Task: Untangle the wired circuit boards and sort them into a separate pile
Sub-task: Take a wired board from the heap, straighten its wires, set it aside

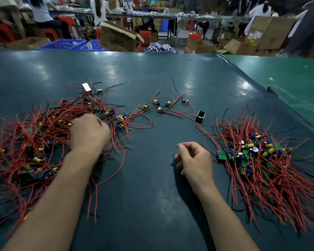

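On the dark teal rubber-matted worktable [152,73], the tangled heap of small green circuit boards with red and black wires [34,142] sprawls at nine o'clock. The left hand [89,132] is buried knuckles-up in its right edge, fingers curled down among the wires; what they pinch, if anything, I cannot tell. The right hand [194,160] rests near the centre, loosely curled and holding nothing, just beside the sorted pile of wired boards [257,160] at three o'clock. A few loose boards trailing red leads [161,105] lie at twelve o'clock, with a small black plastic housing [200,116] toward one o'clock and a small silver metal block [86,87] at eleven.
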`<move>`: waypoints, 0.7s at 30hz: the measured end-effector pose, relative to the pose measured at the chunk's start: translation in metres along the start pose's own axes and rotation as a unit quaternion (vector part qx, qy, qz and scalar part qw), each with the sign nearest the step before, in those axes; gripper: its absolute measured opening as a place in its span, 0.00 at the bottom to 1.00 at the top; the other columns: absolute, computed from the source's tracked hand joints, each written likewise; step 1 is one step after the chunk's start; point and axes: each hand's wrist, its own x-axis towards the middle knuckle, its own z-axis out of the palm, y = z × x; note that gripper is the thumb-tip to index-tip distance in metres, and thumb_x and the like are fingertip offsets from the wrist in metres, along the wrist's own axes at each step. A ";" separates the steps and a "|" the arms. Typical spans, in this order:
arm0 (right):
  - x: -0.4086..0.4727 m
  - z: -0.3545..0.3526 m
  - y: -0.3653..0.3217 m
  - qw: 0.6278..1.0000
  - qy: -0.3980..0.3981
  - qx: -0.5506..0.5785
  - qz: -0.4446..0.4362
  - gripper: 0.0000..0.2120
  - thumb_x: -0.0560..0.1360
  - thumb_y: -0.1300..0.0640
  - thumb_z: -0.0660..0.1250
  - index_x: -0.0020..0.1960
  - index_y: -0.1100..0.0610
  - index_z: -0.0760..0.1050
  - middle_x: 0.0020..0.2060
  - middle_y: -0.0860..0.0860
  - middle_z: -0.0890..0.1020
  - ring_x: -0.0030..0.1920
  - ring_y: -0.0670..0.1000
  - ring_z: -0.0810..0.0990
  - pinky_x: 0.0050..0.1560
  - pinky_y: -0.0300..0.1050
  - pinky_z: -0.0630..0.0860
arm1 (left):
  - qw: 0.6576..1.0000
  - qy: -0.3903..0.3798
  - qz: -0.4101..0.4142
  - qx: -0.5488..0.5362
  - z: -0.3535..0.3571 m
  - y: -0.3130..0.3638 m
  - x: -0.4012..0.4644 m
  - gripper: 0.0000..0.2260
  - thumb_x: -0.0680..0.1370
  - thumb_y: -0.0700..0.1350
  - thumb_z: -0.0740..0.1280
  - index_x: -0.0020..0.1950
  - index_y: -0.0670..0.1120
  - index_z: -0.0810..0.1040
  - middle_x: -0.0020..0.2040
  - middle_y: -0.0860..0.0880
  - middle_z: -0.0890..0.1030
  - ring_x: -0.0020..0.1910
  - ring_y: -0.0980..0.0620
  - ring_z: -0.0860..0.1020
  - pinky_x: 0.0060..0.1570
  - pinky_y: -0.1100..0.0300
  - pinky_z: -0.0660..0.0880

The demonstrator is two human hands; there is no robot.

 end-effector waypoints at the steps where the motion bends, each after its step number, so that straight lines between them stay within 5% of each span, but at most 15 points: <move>1: 0.001 0.001 0.001 1.000 0.005 -0.012 -0.005 0.07 0.78 0.57 0.66 0.42 0.53 0.79 0.30 0.50 0.83 0.24 0.47 0.77 0.23 0.40 0.69 | 1.000 0.007 0.001 0.022 0.000 -0.003 0.017 0.10 0.77 0.42 0.65 0.47 0.40 0.84 0.44 0.38 0.83 0.44 0.37 0.80 0.50 0.48 0.78; 5: 0.002 0.001 0.004 0.999 0.009 -0.034 -0.015 0.07 0.78 0.57 0.66 0.42 0.52 0.79 0.30 0.49 0.83 0.24 0.47 0.78 0.25 0.40 0.70 | 0.994 -0.055 0.033 0.086 0.018 -0.016 0.054 0.10 0.77 0.42 0.67 0.55 0.40 0.82 0.54 0.38 0.81 0.55 0.36 0.77 0.53 0.46 0.76; 11: 0.002 0.000 0.004 0.999 0.006 -0.036 -0.015 0.07 0.77 0.57 0.67 0.42 0.54 0.79 0.28 0.49 0.82 0.24 0.46 0.77 0.25 0.40 0.71 | 0.993 -0.039 0.030 0.108 0.033 -0.022 0.057 0.13 0.77 0.44 0.71 0.58 0.39 0.76 0.54 0.37 0.80 0.57 0.36 0.74 0.52 0.43 0.76; 16: 0.002 0.000 0.004 0.999 0.004 -0.033 -0.014 0.07 0.77 0.57 0.66 0.41 0.54 0.79 0.29 0.50 0.82 0.24 0.46 0.77 0.26 0.40 0.71 | 0.998 0.008 -0.003 0.065 0.019 -0.014 0.047 0.21 0.69 0.46 0.75 0.57 0.44 0.72 0.51 0.40 0.81 0.55 0.37 0.76 0.56 0.46 0.72; 21: 0.003 0.001 0.003 0.999 -0.002 -0.040 -0.018 0.07 0.77 0.58 0.66 0.41 0.54 0.79 0.29 0.51 0.83 0.24 0.45 0.77 0.26 0.39 0.71 | 0.986 0.146 -0.001 -0.080 -0.009 0.003 0.027 0.21 0.70 0.48 0.72 0.58 0.44 0.72 0.49 0.43 0.83 0.52 0.39 0.79 0.53 0.48 0.74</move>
